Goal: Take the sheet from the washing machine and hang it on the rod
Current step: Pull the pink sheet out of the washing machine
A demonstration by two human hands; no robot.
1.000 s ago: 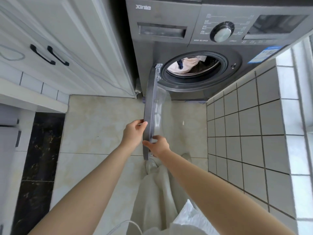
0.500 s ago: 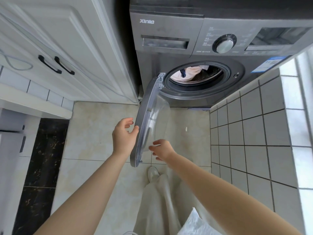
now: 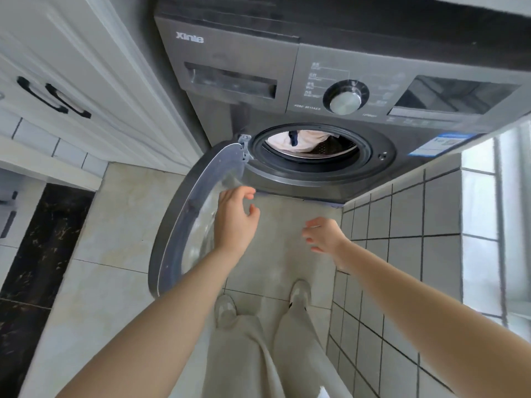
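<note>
Tiles cover the floor (image 3: 115, 214) in front of the washing machine (image 3: 316, 90), pale and glossy, with a strip of black marbled stone (image 3: 37, 248) off to the machine's left. White cabinets (image 3: 86, 67) with dark handles stand hard against the machine's left side, and a low wall (image 3: 402, 225) of grey square tiles runs out from its right corner, bright daylight coming in above it.

The machine is dark grey, with a silver dial (image 3: 344, 101) on its panel and a soap drawer (image 3: 230, 81) left of that. Its round door (image 3: 184, 222) hangs wide open, swung out to the left of the drum opening. Inside the drum lies the sheet (image 3: 298, 139), a pale bundle with a dark bit showing in it, well back from both hands.

A person stands facing the machine in light trousers (image 3: 244, 354) and pale shoes. The left hand (image 3: 237, 219) is below the drum opening, just beside the inner face of the door, fingers loosely spread and curled, holding nothing; whether it brushes the door glass I cannot tell. The right hand (image 3: 324, 235) hovers over the floor below the machine's front, fingers apart and relaxed, empty too, clear of the door and the tiled wall.
</note>
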